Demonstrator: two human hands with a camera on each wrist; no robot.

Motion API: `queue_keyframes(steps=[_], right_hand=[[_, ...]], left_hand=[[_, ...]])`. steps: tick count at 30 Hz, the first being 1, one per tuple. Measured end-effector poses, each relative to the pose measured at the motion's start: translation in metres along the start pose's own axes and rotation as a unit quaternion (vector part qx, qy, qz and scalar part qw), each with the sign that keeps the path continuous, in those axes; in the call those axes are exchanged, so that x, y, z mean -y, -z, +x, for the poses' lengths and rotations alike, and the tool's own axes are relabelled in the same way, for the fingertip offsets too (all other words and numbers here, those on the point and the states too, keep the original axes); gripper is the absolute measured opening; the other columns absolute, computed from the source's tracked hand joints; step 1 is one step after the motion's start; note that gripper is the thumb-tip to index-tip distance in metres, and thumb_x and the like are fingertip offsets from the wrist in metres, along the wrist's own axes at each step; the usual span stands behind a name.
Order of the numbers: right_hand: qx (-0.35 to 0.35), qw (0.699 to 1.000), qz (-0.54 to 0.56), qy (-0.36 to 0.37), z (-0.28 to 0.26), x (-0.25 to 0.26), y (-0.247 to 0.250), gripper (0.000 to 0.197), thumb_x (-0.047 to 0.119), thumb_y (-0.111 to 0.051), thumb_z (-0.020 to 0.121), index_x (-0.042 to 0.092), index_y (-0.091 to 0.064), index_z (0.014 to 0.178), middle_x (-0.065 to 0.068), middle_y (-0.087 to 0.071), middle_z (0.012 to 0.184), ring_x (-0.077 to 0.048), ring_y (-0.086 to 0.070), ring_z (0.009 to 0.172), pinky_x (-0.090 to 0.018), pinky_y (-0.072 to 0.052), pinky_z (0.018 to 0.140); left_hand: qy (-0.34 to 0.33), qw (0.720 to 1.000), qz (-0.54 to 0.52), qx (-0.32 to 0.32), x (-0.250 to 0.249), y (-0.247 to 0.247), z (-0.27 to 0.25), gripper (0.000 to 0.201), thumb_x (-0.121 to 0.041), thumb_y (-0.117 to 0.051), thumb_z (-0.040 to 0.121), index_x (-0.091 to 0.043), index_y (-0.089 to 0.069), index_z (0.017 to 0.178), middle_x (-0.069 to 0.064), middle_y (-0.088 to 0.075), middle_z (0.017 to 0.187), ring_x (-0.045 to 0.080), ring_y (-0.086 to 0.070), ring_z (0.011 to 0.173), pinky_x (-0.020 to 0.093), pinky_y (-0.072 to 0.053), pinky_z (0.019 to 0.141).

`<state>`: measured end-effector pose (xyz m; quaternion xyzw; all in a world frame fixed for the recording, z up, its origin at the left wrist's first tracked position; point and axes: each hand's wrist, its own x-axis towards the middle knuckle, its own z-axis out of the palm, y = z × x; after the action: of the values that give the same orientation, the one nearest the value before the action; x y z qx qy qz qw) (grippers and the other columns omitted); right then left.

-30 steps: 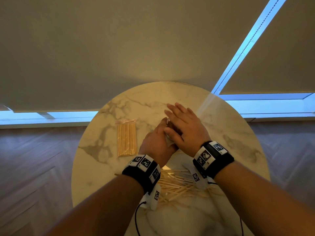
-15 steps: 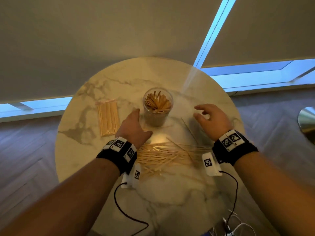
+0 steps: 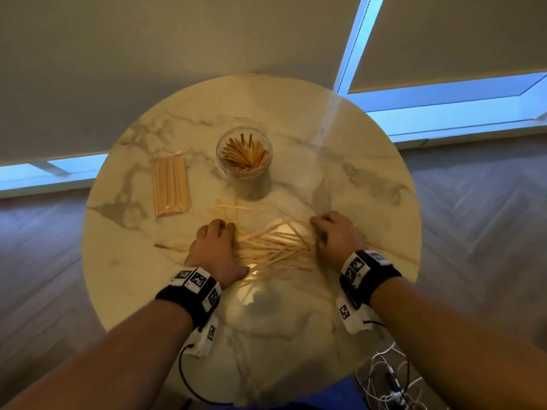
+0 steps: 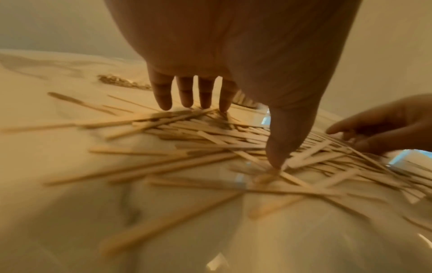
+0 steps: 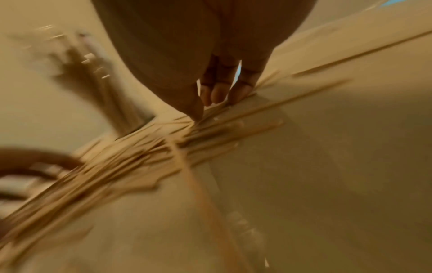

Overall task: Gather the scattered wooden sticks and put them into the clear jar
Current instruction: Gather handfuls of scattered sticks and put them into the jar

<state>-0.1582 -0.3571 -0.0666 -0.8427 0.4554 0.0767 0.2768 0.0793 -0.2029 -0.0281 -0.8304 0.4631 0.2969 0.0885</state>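
A clear jar (image 3: pixel 244 156) with several wooden sticks standing in it is on the far middle of the round marble table (image 3: pixel 370 184). Nearer me lies a loose pile of scattered sticks (image 3: pixel 275 250). My left hand (image 3: pixel 216 247) is at the pile's left end, its fingers (image 4: pixel 163 96) straight and spread with the tips on the sticks, and its thumb (image 4: pixel 278 151) pressing on one. My right hand (image 3: pixel 334 236) is at the right end, where its bent fingertips (image 5: pixel 217 96) and thumb touch the stick ends. Neither hand has lifted a stick. The right wrist view is blurred.
A sealed packet of sticks (image 3: pixel 170 184) lies left of the jar. A few stray sticks (image 3: pixel 239 207) lie between the pile and the jar, and one (image 3: pixel 165 247) lies left of my left hand. White cables (image 3: pixel 387 377) hang off the near right edge.
One second ago both hands were together at the jar. They parted, drew back toward me and came down on the two ends of the pile.
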Motion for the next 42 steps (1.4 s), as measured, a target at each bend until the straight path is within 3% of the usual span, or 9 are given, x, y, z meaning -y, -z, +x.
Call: queue_keyframes(steps=[4,8,13,18,22,25,30,35,42], right_hand=[[0.061,0.992,-0.032,0.107,-0.019,0.01,0.005,0.049,0.046,-0.06,0.095,0.03,-0.056,0.141,0.004,-0.051,0.142,-0.022,-0.049,0.131,-0.033,-0.042,0.102],[0.104,0.988,-0.083,0.072,-0.061,-0.012,0.013,0.081,0.069,-0.066,0.071,0.04,-0.043,0.143,0.009,-0.044,0.139,-0.02,-0.046,0.125,-0.038,-0.048,0.103],[0.153,0.983,-0.054,0.081,-0.083,-0.03,-0.009,0.051,0.031,-0.059,0.093,0.031,-0.049,0.143,0.005,-0.052,0.138,-0.02,-0.053,0.124,-0.031,-0.045,0.104],[0.046,0.992,-0.039,0.113,-0.06,-0.028,0.005,0.038,0.034,-0.051,0.093,0.022,-0.067,0.125,-0.002,-0.065,0.122,-0.028,-0.061,0.112,-0.039,-0.051,0.095],[-0.031,0.996,-0.067,-0.053,-0.061,-0.084,0.037,0.037,0.028,-0.06,0.088,0.016,-0.07,0.121,-0.01,-0.063,0.125,-0.039,-0.06,0.108,-0.047,-0.053,0.094],[-0.008,0.99,-0.062,-0.122,-0.064,-0.101,0.041,0.026,0.022,-0.056,0.092,0.018,-0.071,0.114,-0.011,-0.063,0.121,-0.038,-0.062,0.103,-0.047,-0.053,0.091],[-0.003,0.999,-0.038,-0.034,-0.05,-0.049,0.02,0.022,0.018,-0.06,0.091,0.022,-0.075,0.107,-0.004,-0.068,0.112,-0.033,-0.064,0.102,-0.036,-0.05,0.084],[0.081,0.992,-0.046,0.089,-0.031,0.021,0.002,0.025,0.029,-0.054,0.099,0.025,-0.072,0.116,0.003,-0.066,0.115,-0.022,-0.062,0.109,-0.034,-0.05,0.092],[0.074,0.987,-0.121,0.074,-0.025,0.072,-0.003,0.105,0.085,-0.066,0.058,0.024,-0.04,0.139,-0.002,-0.044,0.137,-0.028,-0.045,0.124,-0.047,-0.052,0.095]], left_hand=[[-0.043,0.999,-0.004,-0.013,-0.02,-0.011,-0.015,0.075,-0.045,-0.069,0.082,-0.026,-0.042,0.149,0.003,-0.037,0.154,0.029,-0.036,0.139,0.043,-0.041,0.113],[-0.06,0.998,-0.017,-0.03,-0.027,-0.023,-0.023,0.054,-0.031,-0.058,0.094,-0.026,-0.048,0.147,0.001,-0.043,0.153,0.027,-0.038,0.137,0.044,-0.042,0.111],[-0.106,0.993,-0.037,-0.033,-0.03,-0.038,-0.029,0.048,-0.021,-0.054,0.097,-0.026,-0.053,0.145,-0.003,-0.048,0.15,0.026,-0.04,0.135,0.039,-0.039,0.112],[-0.093,0.989,-0.062,-0.099,-0.02,-0.044,-0.039,0.058,-0.032,-0.069,0.082,-0.022,-0.059,0.139,0.001,-0.056,0.144,0.029,-0.049,0.133,0.042,-0.042,0.112],[0.033,0.986,-0.114,-0.113,0.015,-0.032,-0.041,0.09,-0.047,-0.077,0.072,-0.023,-0.043,0.152,0.007,-0.041,0.156,0.035,-0.035,0.142,0.05,-0.037,0.117],[0.018,0.995,-0.071,-0.06,0.026,-0.03,-0.048,0.111,-0.06,-0.078,0.063,-0.031,-0.028,0.157,0.004,-0.032,0.158,0.033,-0.03,0.143,0.05,-0.04,0.115],[-0.03,0.999,-0.009,-0.005,-0.001,-0.047,-0.057,0.102,-0.052,-0.075,0.069,-0.032,-0.026,0.156,0.001,-0.029,0.155,0.028,-0.035,0.139,0.044,-0.049,0.105],[-0.035,0.996,-0.066,-0.057,-0.026,-0.059,-0.05,0.063,-0.033,-0.063,0.087,-0.027,-0.044,0.147,0.0,-0.041,0.146,0.025,-0.04,0.134,0.038,-0.047,0.104],[0.044,0.984,-0.154,-0.075,-0.004,-0.068,-0.057,0.065,-0.045,-0.066,0.09,-0.023,-0.044,0.147,0.002,-0.044,0.145,0.028,-0.046,0.13,0.041,-0.045,0.108]])
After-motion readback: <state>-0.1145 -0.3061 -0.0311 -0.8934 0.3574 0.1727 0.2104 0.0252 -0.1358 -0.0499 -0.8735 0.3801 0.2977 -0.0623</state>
